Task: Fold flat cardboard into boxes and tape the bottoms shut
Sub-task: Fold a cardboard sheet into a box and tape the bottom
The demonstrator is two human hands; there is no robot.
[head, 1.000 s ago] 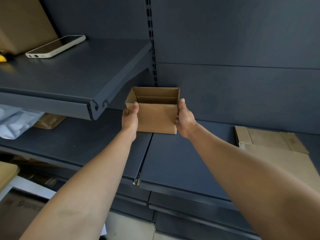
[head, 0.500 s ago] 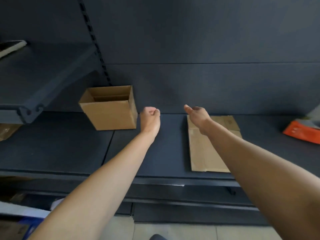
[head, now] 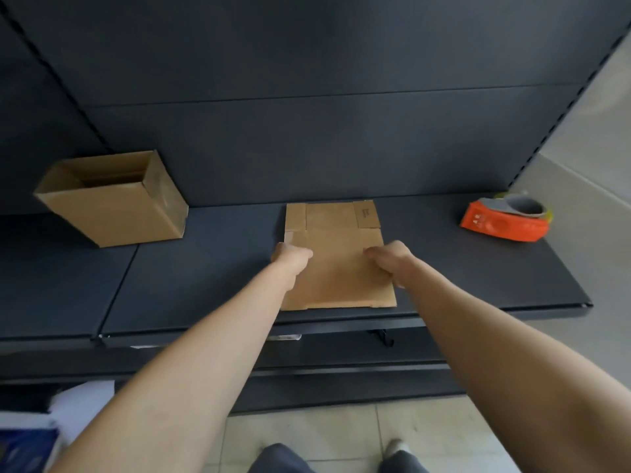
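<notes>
Dark metal shelf [head: 205, 268] against a dark back panel serves as the work surface. At far left stands a folded box [head: 112, 199], upright with its top open, probably parked out of the way as done. At the middle lies the flat cardboard [head: 338, 264], flaps toward the far side, its near edge close to the shelf lip where both arms reach it easily. The left hand [head: 290, 257] sits on its left edge and the right hand [head: 387, 259] on its right edge, fingers of both curled under. Seen from behind the knuckles, I cannot tell whether they actually pinch the card yet. Hands set at opposite sides suit lifting the sheet and pushing it open. At far right, well apart, an orange tape dispenser [head: 505, 221] waits for the bottom seam.
</notes>
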